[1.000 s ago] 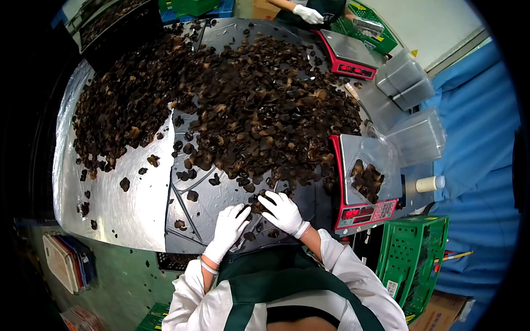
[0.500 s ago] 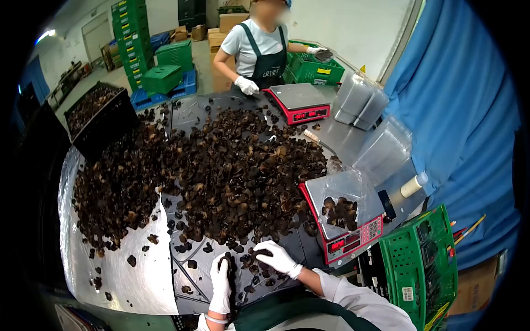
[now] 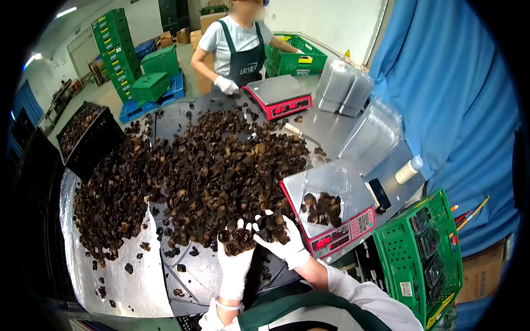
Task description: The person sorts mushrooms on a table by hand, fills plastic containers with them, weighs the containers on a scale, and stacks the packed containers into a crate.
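Both my hands wear white gloves and are side by side over the near edge of the dark mushroom pile (image 3: 221, 165). My left hand (image 3: 234, 262), palm up, is cupped round a clump of dark mushrooms (image 3: 237, 240). Against it, my right hand (image 3: 284, 245) holds another clump (image 3: 273, 227) with curled fingers. To their right is the near red scale (image 3: 337, 223), bearing a clear plastic container (image 3: 326, 190) with some mushrooms in it.
Across the table a co-worker (image 3: 237, 49) stands by a second red scale (image 3: 279, 94) and a green crate (image 3: 301, 58). Stacked clear containers (image 3: 345, 88), a white bottle (image 3: 408, 170) and a phone (image 3: 379, 193) lie right. Another green crate (image 3: 397, 259) stands near right; a black crate (image 3: 88, 138) far left.
The view has tilted up and shifted. My hands have gathered mushrooms from the near edge and now hold clumps, turned upward. The co-worker's hand has moved from holding a container to the green crate.
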Demonstrator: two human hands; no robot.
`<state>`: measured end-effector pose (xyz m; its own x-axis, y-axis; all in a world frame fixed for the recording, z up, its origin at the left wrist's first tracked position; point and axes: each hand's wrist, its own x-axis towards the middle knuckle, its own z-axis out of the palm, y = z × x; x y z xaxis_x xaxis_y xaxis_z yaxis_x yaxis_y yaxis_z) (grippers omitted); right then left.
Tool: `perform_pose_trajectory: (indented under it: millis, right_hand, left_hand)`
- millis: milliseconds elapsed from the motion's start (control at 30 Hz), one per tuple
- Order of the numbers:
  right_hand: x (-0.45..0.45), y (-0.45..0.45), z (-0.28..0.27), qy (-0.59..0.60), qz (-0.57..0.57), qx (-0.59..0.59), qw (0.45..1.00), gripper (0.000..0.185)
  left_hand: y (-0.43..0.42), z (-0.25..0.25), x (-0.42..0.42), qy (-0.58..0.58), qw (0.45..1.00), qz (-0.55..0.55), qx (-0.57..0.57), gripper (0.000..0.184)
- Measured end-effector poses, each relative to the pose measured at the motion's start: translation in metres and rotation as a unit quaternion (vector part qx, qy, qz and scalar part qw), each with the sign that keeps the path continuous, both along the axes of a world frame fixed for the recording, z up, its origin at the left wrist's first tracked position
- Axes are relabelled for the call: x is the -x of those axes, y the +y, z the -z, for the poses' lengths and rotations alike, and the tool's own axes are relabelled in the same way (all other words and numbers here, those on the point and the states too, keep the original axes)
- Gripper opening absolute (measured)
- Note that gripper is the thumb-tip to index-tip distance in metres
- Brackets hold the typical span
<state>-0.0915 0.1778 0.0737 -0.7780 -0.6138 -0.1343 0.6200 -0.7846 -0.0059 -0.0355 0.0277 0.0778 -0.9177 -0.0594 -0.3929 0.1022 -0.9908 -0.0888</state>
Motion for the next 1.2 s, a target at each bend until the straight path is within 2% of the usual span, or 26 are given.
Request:
perform_pose_trajectory:
  millis: [100,200,233,300,367,400,433,467,500,600,633,667,733,800,833,867,900,933,1000,1033,1067,1133,1167,1200]
  right_hand:
    - [0.009,0.021,-0.014,-0.02,0.014,0.062,0.998,0.038]
    - [0.019,0.049,-0.027,-0.016,0.028,0.043,0.999,0.037]
    - [0.025,0.062,-0.023,-0.026,0.036,0.021,0.999,0.038]
    - [0.036,0.092,-0.015,0.029,0.07,-0.034,0.997,0.04]
    - [0.048,0.129,-0.019,0.014,0.041,-0.025,0.999,0.042]
    - [0.045,0.14,-0.034,0.094,0.112,-0.177,0.973,0.04]
    - [0.042,0.151,-0.05,0.146,0.17,-0.344,0.912,0.037]
    - [0.051,0.167,-0.044,0.034,0.146,-0.231,0.961,0.035]
    - [0.047,0.174,-0.061,0.186,0.177,-0.34,0.905,0.036]
    - [0.054,0.184,-0.05,0.343,0.218,-0.623,0.669,0.032]
    - [0.054,0.185,-0.05,0.384,0.208,-0.688,0.58,0.04]
    - [0.053,0.185,-0.051,0.458,0.218,-0.71,0.488,0.042]
    - [0.053,0.187,-0.045,0.498,0.198,-0.688,0.489,0.04]
    - [0.052,0.191,-0.047,0.482,0.214,-0.684,0.503,0.031]
    - [0.05,0.197,-0.051,0.465,0.216,-0.676,0.53,0.029]
    - [0.05,0.204,-0.059,0.449,0.216,-0.666,0.555,0.027]
    - [0.049,0.214,-0.063,0.438,0.209,-0.66,0.574,0.025]
    - [0.05,0.221,-0.065,0.429,0.21,-0.664,0.576,0.023]
    - [0.05,0.234,-0.068,0.419,0.209,-0.67,0.576,0.021]
    - [0.048,0.237,-0.074,0.393,0.207,-0.672,0.593,0.02]
    - [0.048,0.243,-0.067,0.397,0.21,-0.677,0.582,0.02]
    - [0.044,0.245,-0.073,0.357,0.203,-0.687,0.599,0.02]
    - [0.042,0.244,-0.071,0.345,0.204,-0.66,0.635,0.02]
    - [0.041,0.242,-0.072,0.349,0.201,-0.663,0.631,0.02]
  left_hand:
    - [0.025,-0.007,0.015,0.034,0.999,-0.003,-0.002,0.042]
    - [0.052,-0.02,0.025,0.04,0.998,0.003,0.04,0.043]
    - [0.061,-0.022,0.028,0.073,0.996,0.005,0.045,0.049]
    - [0.076,-0.023,0.037,0.063,0.996,0.022,0.061,0.049]
    - [0.09,-0.025,0.048,0.068,0.994,0.048,0.073,0.046]
    - [0.098,-0.028,0.055,0.054,0.994,0.059,0.073,0.045]
    - [0.107,-0.023,0.061,0.074,0.983,0.068,0.155,0.044]
    - [0.114,-0.018,0.067,0.094,0.964,0.075,0.235,0.042]
    - [0.128,-0.038,0.07,0.065,0.954,0.067,0.285,0.039]
    - [0.163,-0.048,0.083,0.069,0.886,0.047,0.456,0.03]
    - [0.161,-0.041,0.088,0.042,0.801,0.116,0.586,0.028]
    - [0.167,-0.028,0.094,0.042,0.768,0.129,0.625,0.029]
    - [0.176,-0.02,0.099,0.051,0.681,0.048,0.729,0.028]
    - [0.172,-0.022,0.093,0.05,0.686,0.049,0.724,0.031]
    - [0.169,-0.027,0.087,0.045,0.694,0.029,0.718,0.03]
    - [0.161,-0.014,0.082,0.03,0.677,0.006,0.736,0.029]
    - [0.152,-0.026,0.072,0.015,0.668,0.011,0.744,0.029]
    - [0.142,-0.041,0.062,-0.001,0.659,0.016,0.752,0.031]
    - [0.115,-0.038,0.039,-0.06,0.665,0.018,0.744,0.03]
    - [0.102,-0.039,0.026,-0.095,0.622,0.012,0.777,0.032]
    - [0.081,-0.015,0.011,-0.12,0.626,-0.019,0.771,0.03]
    - [0.049,-0.001,-0.025,-0.191,0.618,-0.034,0.762,0.03]
    - [0.035,0.007,-0.043,-0.226,0.616,-0.044,0.753,0.029]
    - [0.023,0.014,-0.061,-0.26,0.613,-0.053,0.744,0.029]
